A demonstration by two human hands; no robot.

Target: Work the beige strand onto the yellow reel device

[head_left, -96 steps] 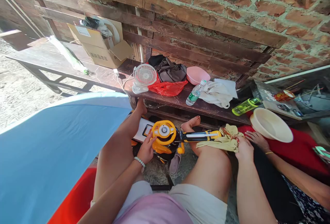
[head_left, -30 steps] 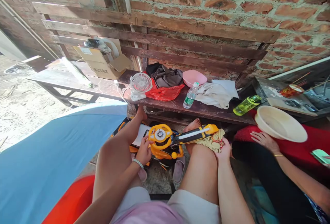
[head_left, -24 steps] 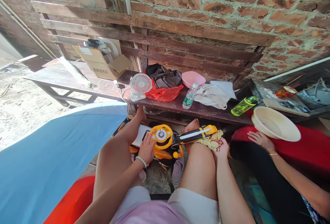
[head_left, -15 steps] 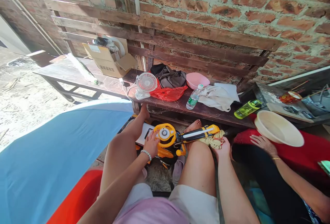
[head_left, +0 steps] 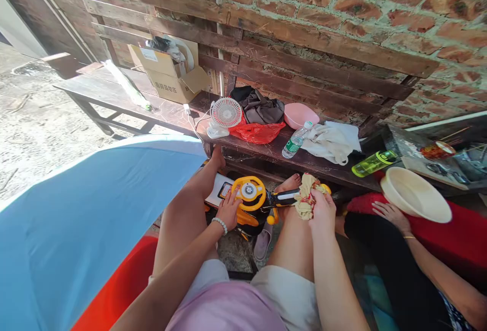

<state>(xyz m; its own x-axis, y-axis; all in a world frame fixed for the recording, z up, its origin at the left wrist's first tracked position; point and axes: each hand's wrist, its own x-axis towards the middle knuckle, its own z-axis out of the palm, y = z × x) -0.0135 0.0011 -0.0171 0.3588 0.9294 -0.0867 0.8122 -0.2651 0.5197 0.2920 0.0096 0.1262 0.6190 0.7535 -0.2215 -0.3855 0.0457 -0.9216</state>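
Note:
A yellow and black toy car (head_left: 254, 207) with a yellow steering wheel sits on the floor between my legs. My left hand (head_left: 229, 210) rests against the left side of its wheel, fingers spread. A bunched yellowish cloth (head_left: 305, 200) is gripped in my right hand (head_left: 322, 207), pressed on the toy's yellow and black push handle (head_left: 283, 197) above my right knee.
A dark wooden bench (head_left: 266, 151) ahead carries a small fan (head_left: 224, 116), red bag, pink bowl (head_left: 300, 114), water bottle (head_left: 296, 141), white cloth and cardboard box (head_left: 171, 73). A blue sheet (head_left: 83, 209) fills the left. Another person's hand (head_left: 390, 214) and cream basin (head_left: 414, 195) are at right.
My right hand has lifted the cloth from beside my knee and bunched it up onto the toy's handle. My left hand stays at the steering wheel. The view has shifted slightly.

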